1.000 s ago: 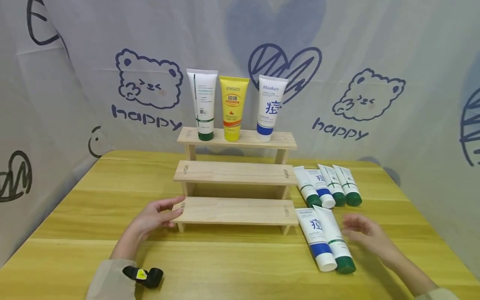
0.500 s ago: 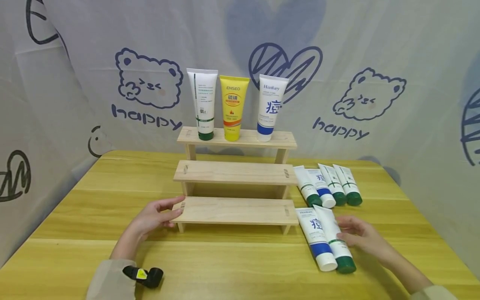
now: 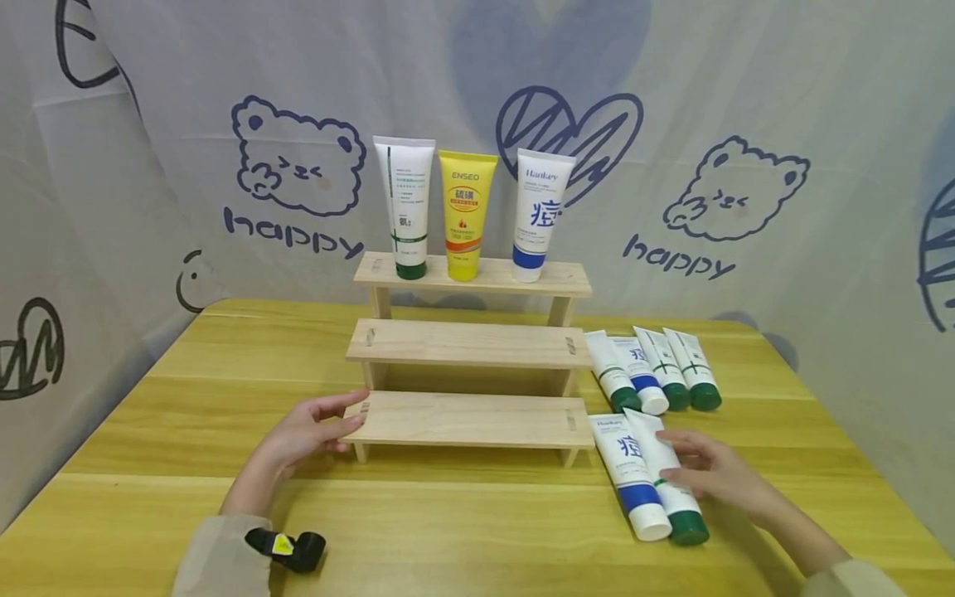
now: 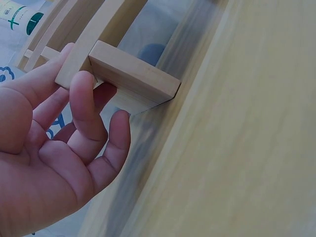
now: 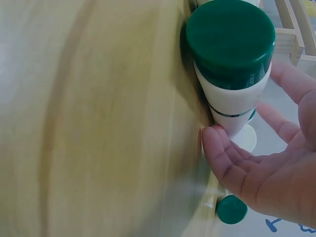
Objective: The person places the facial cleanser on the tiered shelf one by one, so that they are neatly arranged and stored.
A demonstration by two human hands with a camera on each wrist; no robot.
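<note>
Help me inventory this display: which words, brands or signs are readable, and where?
"happy", twice: backdrop cloth
"ENSEO": yellow tube
"硫磺": yellow tube
"Hankey": top blue-banded tube, front blue-banded tube
"痘": both, plus rear blue-banded tube
"氨": standing green-capped tube
Too small or blurred: print on lying green-capped tubes, fine print, yellow wrist tag
</note>
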